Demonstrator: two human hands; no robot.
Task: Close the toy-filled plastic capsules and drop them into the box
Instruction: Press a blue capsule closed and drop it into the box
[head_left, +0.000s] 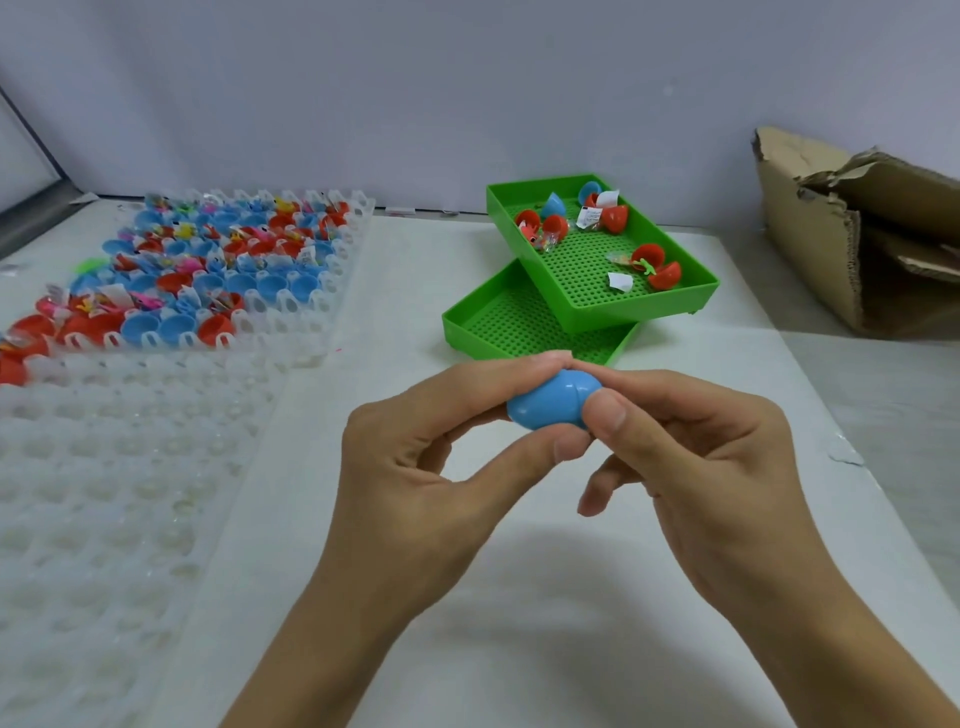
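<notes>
Capsule time: a blue plastic capsule is sitting between both hands, held up above the white tabletop in front of the person, and its two halves are looking joined, with a seam line showing across the shell. The left hand is wrapping its grip around the left half, fingers curling over the top and thumb pressing from below; the right hand is pinching the right half, thumb pad flat on the shell and fingers behind. This looks like the squeeze that snaps it shut, and doing it well probably means pushing the halves straight toward each other along the long axis, keeping the rims lined up so the seam is seating evenly all round, and checking no toy wrapper is poking out of the joint. Off to the left, a clear plastic tray is carrying rows of open red and blue halves with toys inside, so plenty is waiting. Behind the hands, two green perforated trays are lying stacked askew, the upper one holding a few loose red and blue capsule pieces. The cardboard box is standing well apart at the far right; a clean drop will call for a reach across, most likely with the right hand.
</notes>
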